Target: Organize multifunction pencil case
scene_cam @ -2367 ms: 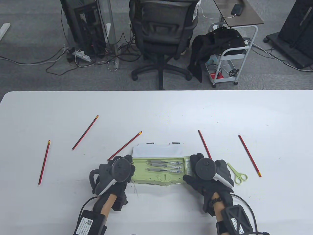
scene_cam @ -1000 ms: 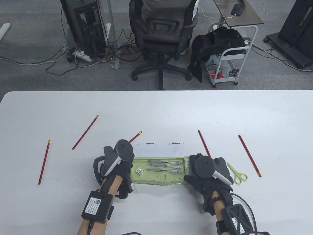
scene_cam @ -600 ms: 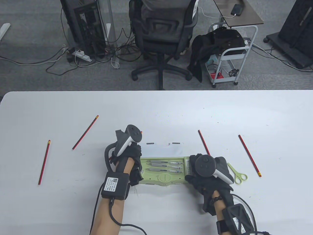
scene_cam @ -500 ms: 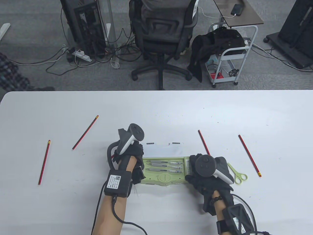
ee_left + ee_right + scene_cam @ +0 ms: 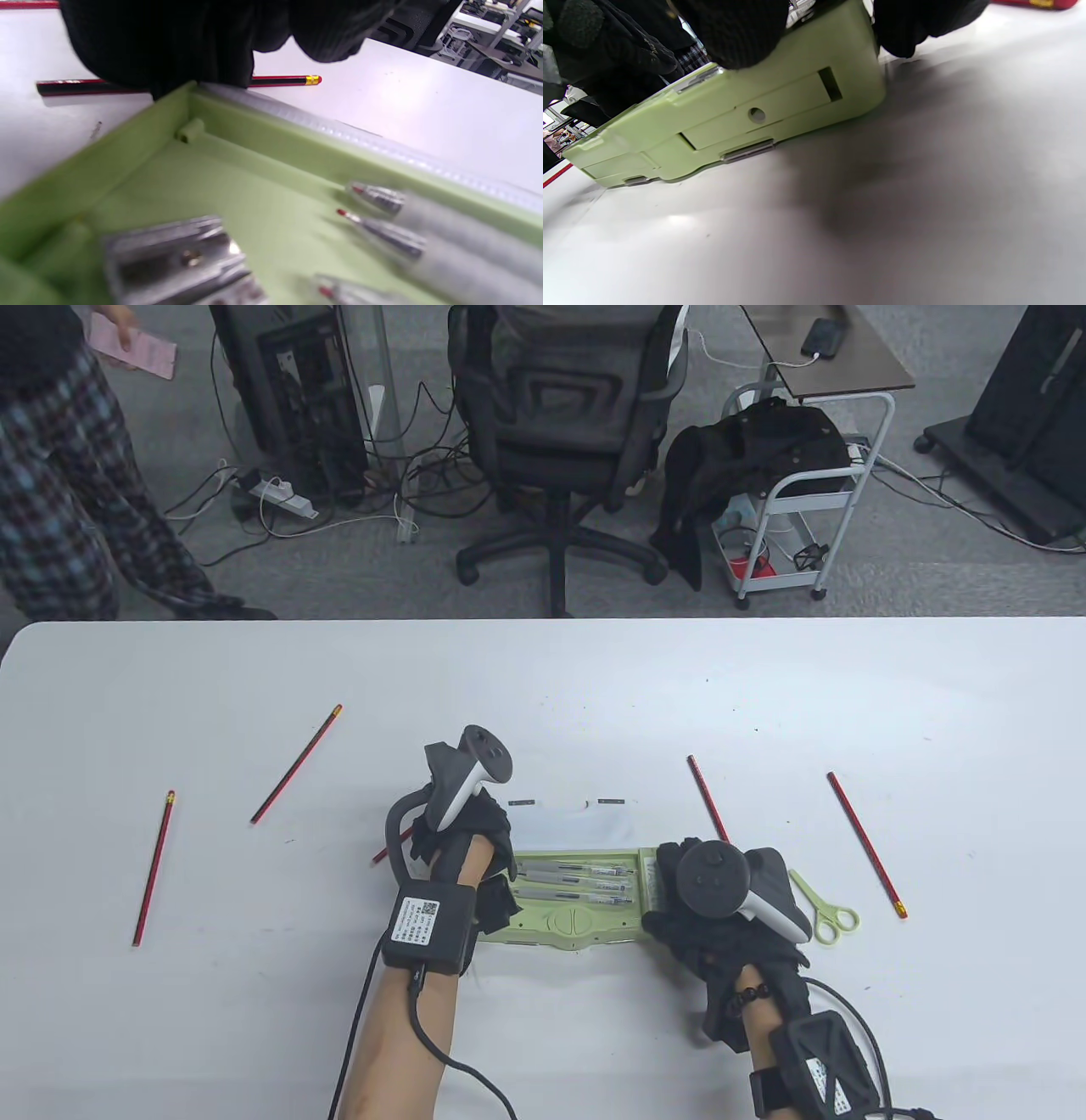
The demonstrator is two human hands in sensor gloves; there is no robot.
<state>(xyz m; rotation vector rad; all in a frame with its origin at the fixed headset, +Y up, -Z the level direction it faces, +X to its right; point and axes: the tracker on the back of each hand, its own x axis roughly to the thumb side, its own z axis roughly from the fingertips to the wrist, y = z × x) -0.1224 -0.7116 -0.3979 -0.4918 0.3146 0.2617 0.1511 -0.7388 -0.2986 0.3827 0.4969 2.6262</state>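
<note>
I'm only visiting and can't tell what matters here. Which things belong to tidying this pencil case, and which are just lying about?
Part of the job:
green pencil case, held open
pens inside
metal sharpener inside
red pencils on the table
green scissors
left hand, right hand

Just lying about:
office chair
white cart
floor cables
</note>
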